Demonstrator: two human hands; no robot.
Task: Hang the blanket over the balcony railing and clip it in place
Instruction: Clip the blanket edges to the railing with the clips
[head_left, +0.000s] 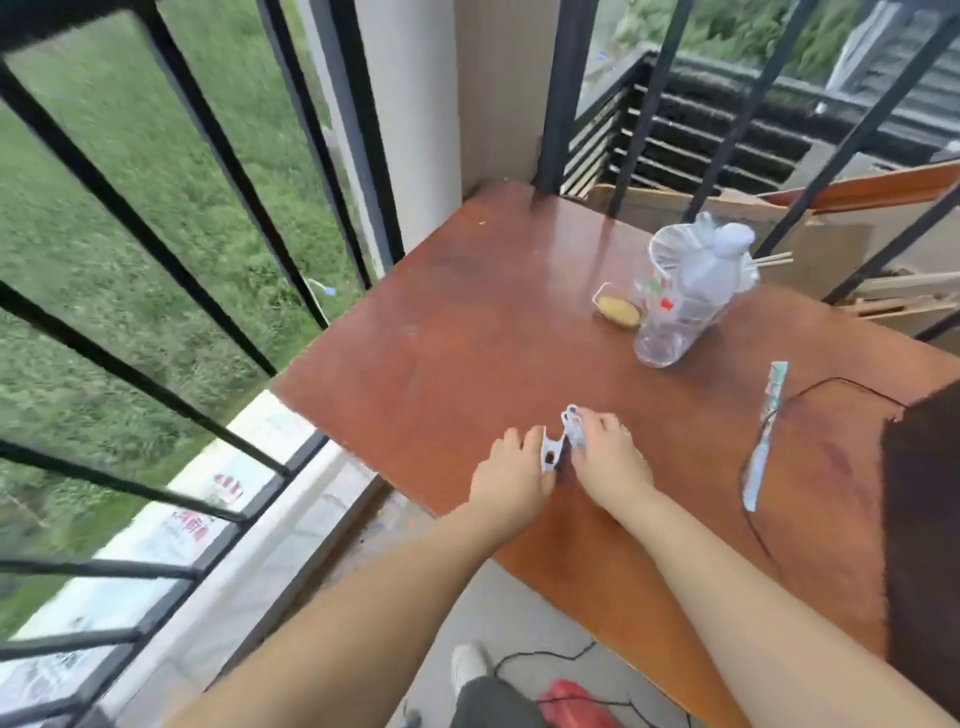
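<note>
Both my hands rest on a reddish-brown wooden table (457, 322) near its front edge. My left hand (511, 475) is closed on a white plastic clip (549, 453). My right hand (608, 457) is closed on a second white clip (571, 423), which pokes up past my fingers. The two clips almost touch between my hands. The black balcony railing (156, 244) runs along the left, with grass beyond it. No blanket shows, unless the dark shape (922, 545) at the table's right edge is one; I cannot tell.
A clear plastic bottle (691, 296) lies with plastic cups and a small yellow snack packet (618, 309) at the table's far right. A wrapped strip (766, 436) and a thin black cable (810, 395) lie to the right. Cardboard and boards lean behind the far bars. My shoe (467, 665) stands on the tiled floor.
</note>
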